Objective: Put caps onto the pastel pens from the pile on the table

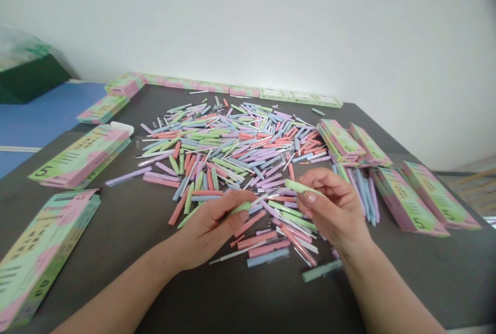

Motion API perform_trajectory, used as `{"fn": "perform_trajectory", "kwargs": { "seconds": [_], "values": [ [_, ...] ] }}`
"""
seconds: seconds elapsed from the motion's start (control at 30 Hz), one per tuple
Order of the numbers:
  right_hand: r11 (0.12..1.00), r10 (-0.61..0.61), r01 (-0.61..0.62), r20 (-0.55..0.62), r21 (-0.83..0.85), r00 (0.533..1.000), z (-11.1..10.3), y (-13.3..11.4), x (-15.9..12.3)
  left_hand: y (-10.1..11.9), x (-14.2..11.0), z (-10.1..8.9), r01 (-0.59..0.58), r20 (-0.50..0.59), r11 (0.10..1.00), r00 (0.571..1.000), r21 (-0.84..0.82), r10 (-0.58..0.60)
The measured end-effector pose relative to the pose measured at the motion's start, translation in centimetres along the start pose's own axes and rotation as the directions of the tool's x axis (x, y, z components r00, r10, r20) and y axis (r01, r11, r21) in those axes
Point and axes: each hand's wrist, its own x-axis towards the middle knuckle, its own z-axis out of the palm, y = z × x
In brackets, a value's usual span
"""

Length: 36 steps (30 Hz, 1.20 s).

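Note:
My left hand (211,228) is closed around a green pen piece (242,208), from which a thin white shaft points up to the right. Between the thumb and fingers of my right hand (337,207) is a light green pen barrel or cap (299,187); which of the two I cannot tell. The held pieces are apart, above a wide heap of pen parts (232,140) in green, purple, blue and coral, mixed with white refills. Closest to me lie a blue barrel (267,258) and a dull green one (321,271).
The dark table (186,298) carries printed pen boxes at left, such as one box (83,153), and at right, such as another (411,199). A row of boxes (240,91) lines the wall. A dark green bin (31,78) stands on a blue surface (46,111).

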Motion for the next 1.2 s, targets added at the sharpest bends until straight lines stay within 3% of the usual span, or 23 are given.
{"fn": "perform_trajectory", "kwargs": {
  "seconds": [0.43,0.6,0.77,1.2],
  "values": [
    [0.996,-0.032,0.029,-0.031,-0.086,0.999,-0.3,-0.4,-0.1,0.6,0.1,-0.1,-0.009,0.08,0.998,0.997,0.056,0.005],
    [0.996,-0.028,0.028,0.012,-0.086,1.0,-0.4,-0.7,-0.1,0.9,0.2,-0.1,-0.028,0.116,0.996,0.993,0.08,0.019],
    [0.986,-0.021,0.024,0.023,-0.165,1.0,-0.6,-0.9,-0.2,0.4,0.1,0.1,-0.048,0.069,0.989,0.997,0.142,0.039],
    [0.971,0.1,-0.046,0.224,-0.233,0.969,-0.1,-0.9,-0.2,1.3,0.4,-0.2,-0.084,0.166,0.98,0.985,0.178,0.054]
  ]
}}
